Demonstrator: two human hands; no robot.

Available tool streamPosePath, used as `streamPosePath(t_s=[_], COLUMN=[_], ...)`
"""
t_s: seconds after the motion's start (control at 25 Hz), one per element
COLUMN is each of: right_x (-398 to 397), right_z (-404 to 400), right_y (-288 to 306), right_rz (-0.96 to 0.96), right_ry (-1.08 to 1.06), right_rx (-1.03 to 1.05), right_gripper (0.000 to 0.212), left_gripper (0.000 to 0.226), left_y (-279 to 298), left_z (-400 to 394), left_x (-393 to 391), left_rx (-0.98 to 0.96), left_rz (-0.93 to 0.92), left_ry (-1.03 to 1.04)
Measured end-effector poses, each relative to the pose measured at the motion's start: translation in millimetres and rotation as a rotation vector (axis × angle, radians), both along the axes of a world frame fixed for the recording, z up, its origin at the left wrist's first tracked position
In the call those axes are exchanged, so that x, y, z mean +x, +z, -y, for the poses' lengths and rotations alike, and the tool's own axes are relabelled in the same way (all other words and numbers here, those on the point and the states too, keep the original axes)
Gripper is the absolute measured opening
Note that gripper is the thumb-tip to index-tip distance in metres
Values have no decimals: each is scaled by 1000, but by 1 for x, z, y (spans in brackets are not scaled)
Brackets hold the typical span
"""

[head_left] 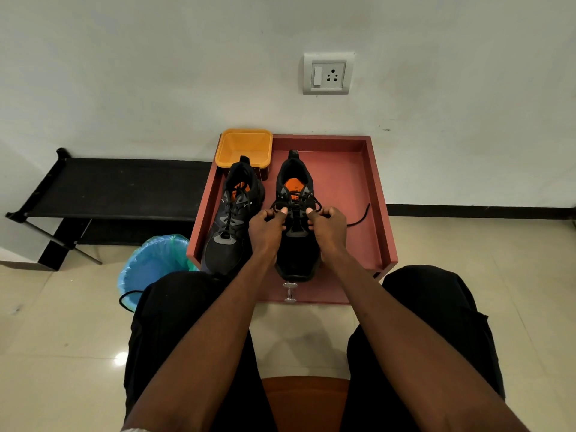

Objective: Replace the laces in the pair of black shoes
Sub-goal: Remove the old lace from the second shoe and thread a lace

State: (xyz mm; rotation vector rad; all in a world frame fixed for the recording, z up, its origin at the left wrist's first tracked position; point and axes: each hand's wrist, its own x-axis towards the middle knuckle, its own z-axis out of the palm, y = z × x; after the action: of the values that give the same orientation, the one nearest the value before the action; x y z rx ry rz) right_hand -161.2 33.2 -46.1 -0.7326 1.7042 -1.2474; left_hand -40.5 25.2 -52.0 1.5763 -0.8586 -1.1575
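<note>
Red tray by wall: right shoe, toe toward person; left hand and right hand fingers each pinching its lace across the tongue.

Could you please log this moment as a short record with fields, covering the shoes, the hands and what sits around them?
surface: red tray-like table top with raised rim
left shoe: black, laced, untouched
right shoe: black, orange insole, being laced
left hand: pinches lace beside the eyelets
right hand: pinches lace on the other side
loose lace end: trails on the tray, right of the shoe
orange tub: back left corner, behind left shoe
bin: blue liner, on the floor at left
</note>
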Motion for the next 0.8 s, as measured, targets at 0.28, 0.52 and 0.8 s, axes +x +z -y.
streamPosePath(t_s=[0.28, 0.52, 0.8], right_x=[0, -3, -14], right_z=[4, 4, 2], right_y=[-2, 4, 10], right_rz=[32, 205, 52], right_ry=[-33, -72, 134], right_rx=[61, 44, -69], right_gripper=[10, 15, 26], left_gripper=[12, 11, 25], left_y=[0, 10, 12], left_z=[4, 3, 6], left_x=[1, 6, 20], left_rx=[55, 101, 28], left_rz=[-89, -289, -141], left_ry=[61, 41, -146])
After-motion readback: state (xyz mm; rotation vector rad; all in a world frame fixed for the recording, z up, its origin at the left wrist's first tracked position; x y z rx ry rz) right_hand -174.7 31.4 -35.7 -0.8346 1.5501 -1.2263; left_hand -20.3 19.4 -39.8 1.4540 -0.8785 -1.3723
